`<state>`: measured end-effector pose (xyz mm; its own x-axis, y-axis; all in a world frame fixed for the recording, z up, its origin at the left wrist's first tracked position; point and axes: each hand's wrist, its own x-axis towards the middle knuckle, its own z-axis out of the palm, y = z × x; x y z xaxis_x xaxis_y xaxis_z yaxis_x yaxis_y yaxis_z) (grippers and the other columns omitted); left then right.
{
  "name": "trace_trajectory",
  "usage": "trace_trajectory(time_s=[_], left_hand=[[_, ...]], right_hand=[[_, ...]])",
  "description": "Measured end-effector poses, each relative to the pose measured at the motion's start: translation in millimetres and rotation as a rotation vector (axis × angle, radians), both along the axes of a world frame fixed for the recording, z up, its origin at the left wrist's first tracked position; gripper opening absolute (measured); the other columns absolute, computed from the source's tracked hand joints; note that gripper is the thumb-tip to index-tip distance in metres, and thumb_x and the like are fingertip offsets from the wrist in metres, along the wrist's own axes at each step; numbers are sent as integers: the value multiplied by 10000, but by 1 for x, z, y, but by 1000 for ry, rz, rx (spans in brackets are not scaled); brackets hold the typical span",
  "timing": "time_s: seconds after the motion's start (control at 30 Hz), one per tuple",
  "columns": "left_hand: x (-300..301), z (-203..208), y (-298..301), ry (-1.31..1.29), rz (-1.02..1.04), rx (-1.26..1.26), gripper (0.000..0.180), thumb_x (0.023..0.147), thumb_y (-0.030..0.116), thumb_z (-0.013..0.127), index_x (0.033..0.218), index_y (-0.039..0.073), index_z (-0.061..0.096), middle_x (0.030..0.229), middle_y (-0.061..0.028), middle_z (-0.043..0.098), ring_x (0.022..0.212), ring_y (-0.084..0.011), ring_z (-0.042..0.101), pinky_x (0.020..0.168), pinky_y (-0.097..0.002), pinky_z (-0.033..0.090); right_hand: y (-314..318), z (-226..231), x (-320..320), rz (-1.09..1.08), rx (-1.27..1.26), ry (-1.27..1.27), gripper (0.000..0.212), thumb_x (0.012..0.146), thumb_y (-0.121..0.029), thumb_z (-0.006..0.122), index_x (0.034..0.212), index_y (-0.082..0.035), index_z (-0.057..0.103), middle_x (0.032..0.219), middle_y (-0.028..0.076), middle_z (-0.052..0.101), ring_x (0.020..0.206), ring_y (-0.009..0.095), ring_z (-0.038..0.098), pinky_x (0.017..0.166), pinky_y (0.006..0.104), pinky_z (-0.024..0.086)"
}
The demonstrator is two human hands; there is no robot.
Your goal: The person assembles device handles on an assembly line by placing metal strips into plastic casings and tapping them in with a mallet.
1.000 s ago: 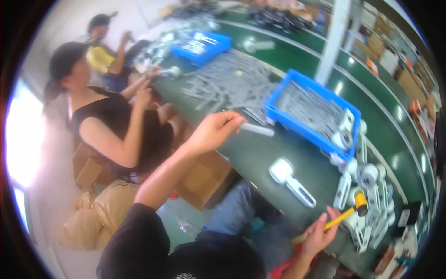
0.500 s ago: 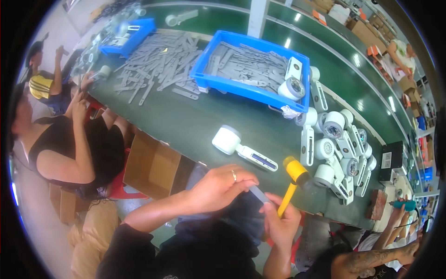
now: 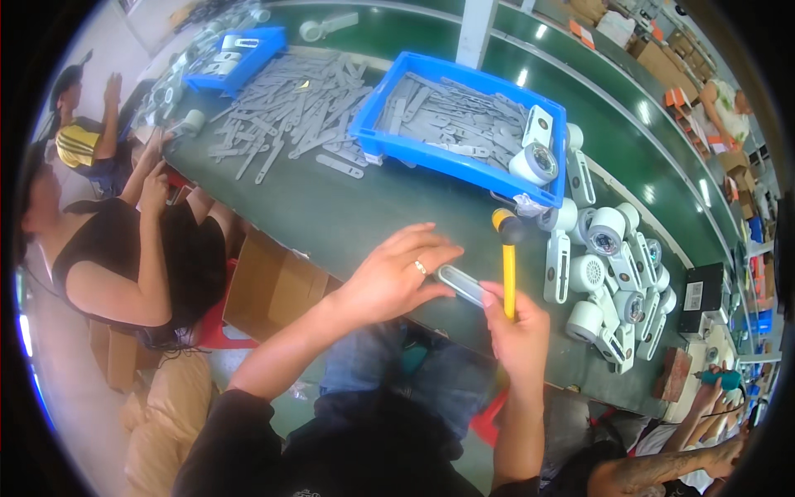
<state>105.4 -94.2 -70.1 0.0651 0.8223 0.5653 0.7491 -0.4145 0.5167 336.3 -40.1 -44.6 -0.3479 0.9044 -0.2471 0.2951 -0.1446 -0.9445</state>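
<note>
My right fingers (image 3: 497, 313) grip a grey strip (image 3: 462, 285) at its right end together with a yellow-handled hammer (image 3: 508, 277); my left fingers (image 3: 432, 256) stand parted at the strip's left end. The strip is over the counter (image 3: 331, 215), between me and a blue crate (image 3: 455, 161), with white round-headed units (image 3: 589, 272) piled to the right.

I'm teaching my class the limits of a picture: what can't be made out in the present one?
All in the head view:
- Anything beneath the left hand, beside the slim grey piece: hidden by that hand.
- Lower handle of the yellow mallet: hidden by the right hand.
- Floor of the blue tray: covered by grey strips.
- Co-worker at lower right: partly cut off by the lower edge.
</note>
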Motion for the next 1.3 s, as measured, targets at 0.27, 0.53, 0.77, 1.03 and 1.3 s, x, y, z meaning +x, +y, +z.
trace_trajectory(time_s=[0.27, 0.53, 0.77, 1.03, 1.3], left_hand=[[-7, 2, 9, 101, -79, 112, 289, 785, 219, 910, 997, 83, 769, 1065, -32, 753, 1124, -250, 686, 1067, -468, 534], [-10, -2, 12, 61, -108, 48, 241, 792, 214, 904, 953, 91, 774, 1033, -15, 753, 1090, -232, 686, 1024, -450, 541], [-10, -3, 15, 73, -105, 49, 286, 753, 197, 931, 965, 81, 778, 1031, -30, 758, 1075, -245, 692, 999, -466, 544], [-12, 1, 15, 101, -104, 30, 330, 739, 216, 933, 1017, 104, 795, 1077, -32, 773, 1097, -246, 699, 1008, -474, 544], [-3, 13, 28, 264, -317, 61, 276, 832, 218, 852, 1096, 144, 822, 1070, -40, 776, 958, -226, 731, 960, -405, 576]], right_hand=[[11, 16, -4, 99, 61, -197, 223, 997, -142, 757, 1201, -65, 802, 648, -18, 614, 585, 39, 502, 548, 251, 393], [22, 9, 5, 102, -469, 26, 494, 1092, -272, 638, 1450, 64, 587, 796, 175, 773, 377, 80, 472, 358, 243, 336], [25, 9, 3, 5, -628, 193, 459, 1084, -251, 643, 1426, 54, 613, 847, 242, 780, 359, 109, 488, 360, 251, 343], [21, 5, 1, -5, -546, 117, 395, 1064, -245, 685, 1351, 26, 677, 677, 137, 717, 400, 104, 517, 366, 258, 341], [15, 5, 1, -26, -471, 186, 384, 1066, -252, 685, 1326, 31, 678, 680, 139, 709, 397, 96, 509, 365, 254, 335]])
